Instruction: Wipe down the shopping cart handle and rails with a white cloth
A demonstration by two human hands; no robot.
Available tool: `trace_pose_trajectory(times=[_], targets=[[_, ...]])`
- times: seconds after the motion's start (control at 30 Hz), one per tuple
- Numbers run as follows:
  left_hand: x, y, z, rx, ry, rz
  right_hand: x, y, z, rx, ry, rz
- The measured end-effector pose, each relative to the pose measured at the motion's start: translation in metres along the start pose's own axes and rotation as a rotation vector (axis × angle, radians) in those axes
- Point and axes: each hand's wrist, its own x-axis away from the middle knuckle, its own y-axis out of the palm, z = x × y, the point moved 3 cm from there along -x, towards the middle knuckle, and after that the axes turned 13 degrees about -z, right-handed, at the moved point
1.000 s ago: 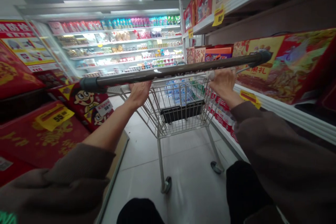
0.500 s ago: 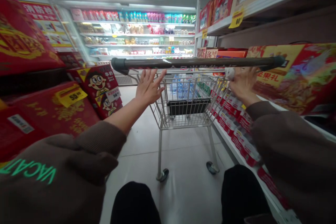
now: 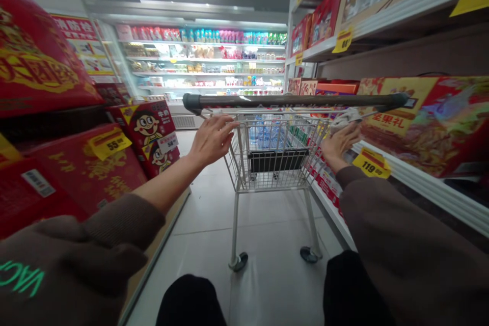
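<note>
A wire shopping cart [image 3: 275, 173] stands ahead of me in a store aisle, its dark handle bar [image 3: 294, 101] running across the view. Bottled water [image 3: 263, 132] lies in the basket behind a black flap [image 3: 277, 159]. My left hand [image 3: 212, 138] hovers just below the bar's left end, off it, with its fingers apart and loosely curved and nothing in them. My right hand [image 3: 339, 141] is under the bar's right end, also off it, closed on a crumpled white cloth [image 3: 344, 118]. Brown sleeves cover both arms.
Red gift boxes [image 3: 114, 168] with yellow price tags are stacked close on the left. On the right, shelves [image 3: 420, 183] hold more boxes, with a yellow tag [image 3: 372, 163]. A lit chiller [image 3: 206, 61] closes the aisle's far end. Grey floor tiles [image 3: 275, 275] lie beneath the cart.
Both hands have left the handle bar. My left hand opened and dropped below it; my right hand let go and sank lower with the white cloth in it.
</note>
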Motion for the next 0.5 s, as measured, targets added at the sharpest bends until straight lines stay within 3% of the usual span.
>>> trace_pose_trajectory(times=[0.1, 0.2, 0.27, 0.3, 0.43, 0.5], targets=[[-0.005, 0.016, 0.010, 0.031, -0.090, -0.011, 0.030, 0.025, -0.027, 0.022, -0.096, -0.116], [-0.012, 0.035, 0.017, 0.052, -0.130, -0.077, 0.065, 0.048, -0.059, 0.066, -0.457, -0.294], [-0.013, 0.044, 0.019, 0.052, -0.145, -0.122, 0.071, 0.050, -0.063, 0.053, -0.539, -0.303], [-0.013, 0.048, 0.019, 0.049, -0.159, -0.140, 0.067, 0.048, -0.061, 0.033, -0.488, -0.266], [-0.008, 0.058, 0.018, 0.041, -0.249, -0.198, 0.041, 0.036, -0.045, -0.043, -0.029, -0.082], [-0.009, 0.062, 0.020, 0.039, -0.272, -0.214, 0.041, 0.038, -0.052, -0.031, -0.025, -0.107]])
